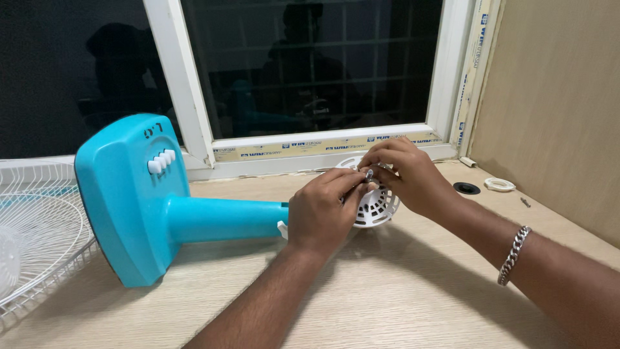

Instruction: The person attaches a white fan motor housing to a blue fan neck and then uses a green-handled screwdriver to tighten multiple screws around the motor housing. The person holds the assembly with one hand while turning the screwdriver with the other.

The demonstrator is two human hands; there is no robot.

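Hands point(323, 210) point(413, 174) gripping white vented housing point(378, 205), turquoise fan base point(129, 194)

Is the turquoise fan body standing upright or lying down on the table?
Lying down: the fan body rests on its side on the table, its neck running level toward the left hand.

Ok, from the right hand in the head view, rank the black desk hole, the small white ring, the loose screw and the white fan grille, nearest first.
From the right hand:
1. Black desk hole, just to its right.
2. Small white ring, further right, near the wall.
3. Loose screw, slightly beyond the ring.
4. White fan grille, far left at the desk's edge.
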